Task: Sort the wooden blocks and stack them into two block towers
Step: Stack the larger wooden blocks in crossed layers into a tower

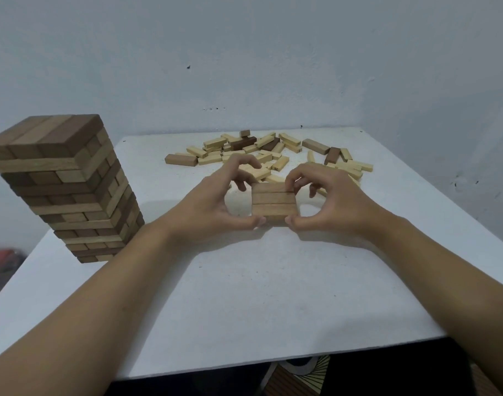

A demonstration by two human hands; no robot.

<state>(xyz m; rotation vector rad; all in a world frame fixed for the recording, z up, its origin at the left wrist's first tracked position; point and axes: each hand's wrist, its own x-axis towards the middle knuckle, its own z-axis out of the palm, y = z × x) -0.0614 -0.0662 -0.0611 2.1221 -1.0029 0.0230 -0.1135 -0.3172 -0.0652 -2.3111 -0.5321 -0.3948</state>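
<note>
Row of three brown blocks [274, 202] is being pinched at table [259, 295] ctr by both hands: L hand [213, 201] at its 9 o'clock, R hand [330, 201] at 3, thumbs on near edge, fingers curled over far edge. Tall tower [64, 190] is standing well apart at 9. Loose blocks [273, 155], pale & dark, are lying scattered at 12.
</note>
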